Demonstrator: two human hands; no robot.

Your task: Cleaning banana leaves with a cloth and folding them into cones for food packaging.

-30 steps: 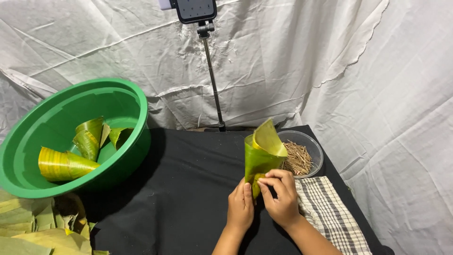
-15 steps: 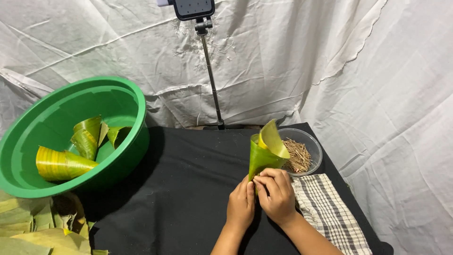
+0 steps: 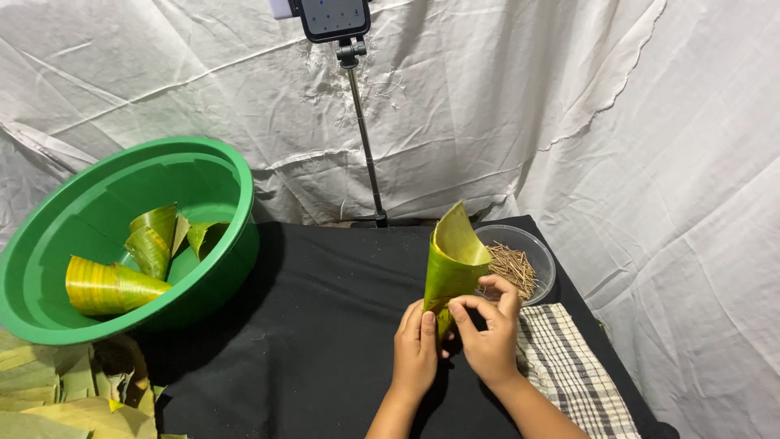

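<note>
White sheets hang behind a black-draped table (image 3: 325, 341), and nearest me both hands work low on a green leaf cone (image 3: 449, 268) held upright at centre: the left hand (image 3: 416, 351) pinches its narrow tip, the right hand (image 3: 487, 337) has fingertips closed on the seam. At three o'clock of them lies a checked cloth (image 3: 569, 370), at one o'clock a clear bowl of small sticks (image 3: 512, 264). Farther off at ten o'clock, a green basin (image 3: 236, 203) holds several finished cones (image 3: 110, 286); flat leaves (image 3: 57, 398) at eight o'clock seemingly remain unrolled.
</note>
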